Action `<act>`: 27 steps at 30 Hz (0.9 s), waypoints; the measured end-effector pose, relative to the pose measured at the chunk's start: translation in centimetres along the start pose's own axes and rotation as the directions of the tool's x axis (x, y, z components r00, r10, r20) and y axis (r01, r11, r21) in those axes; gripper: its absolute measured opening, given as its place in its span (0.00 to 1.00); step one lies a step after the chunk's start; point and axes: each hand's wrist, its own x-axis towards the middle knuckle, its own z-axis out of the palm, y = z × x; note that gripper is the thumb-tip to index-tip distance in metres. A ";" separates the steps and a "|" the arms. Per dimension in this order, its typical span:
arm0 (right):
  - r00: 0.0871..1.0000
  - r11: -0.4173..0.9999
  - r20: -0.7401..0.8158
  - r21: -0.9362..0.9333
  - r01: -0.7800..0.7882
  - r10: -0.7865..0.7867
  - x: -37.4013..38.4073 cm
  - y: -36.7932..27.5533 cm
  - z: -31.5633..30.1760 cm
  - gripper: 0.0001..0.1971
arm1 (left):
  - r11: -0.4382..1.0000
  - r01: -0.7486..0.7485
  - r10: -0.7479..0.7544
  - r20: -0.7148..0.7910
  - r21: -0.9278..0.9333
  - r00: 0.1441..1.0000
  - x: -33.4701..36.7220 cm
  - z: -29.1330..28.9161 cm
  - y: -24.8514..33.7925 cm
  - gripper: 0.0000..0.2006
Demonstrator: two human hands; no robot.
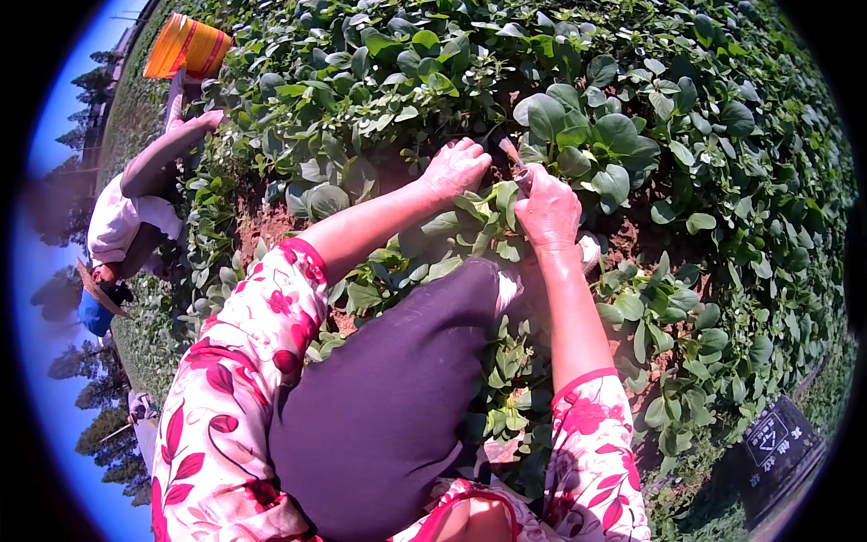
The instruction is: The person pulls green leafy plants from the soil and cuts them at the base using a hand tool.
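My right hand is closed round the handle of a short hand tool. The tool's shaft points away and to the left, and its dark working end goes down among the leaves, so its shape is not clear. Just left of it, my left hand is low in the greenery with its fingers curled in; what they grip, if anything, is hidden. A broad-leaved green plant grows just beyond my right hand. Leafy stems lie between my wrists, above my dark-trousered knee.
Dense low plants cover the ground, with reddish soil showing in gaps. Another person bends over the plants at left, an arm reaching toward an orange-yellow bucket. A black container with white markings stands at lower right.
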 end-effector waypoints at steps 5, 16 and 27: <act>0.967 0.989 -0.216 0.077 -0.123 0.137 0.3 0.8 0.6 0.12 | 0.985 -0.170 0.169 0.038 0.028 0.985 2.2 0.1 -1.4 0.09; 0.983 0.979 -0.091 0.138 -0.148 0.161 -0.3 -1.0 0.9 0.12 | 0.860 -0.004 -0.004 0.015 0.510 1.000 8.0 -0.9 -8.0 0.12; 0.970 0.954 -0.059 0.208 -0.217 0.234 0.3 -1.4 4.3 0.12 | 0.918 0.073 -0.111 0.076 0.390 0.991 7.4 -2.1 -7.9 0.09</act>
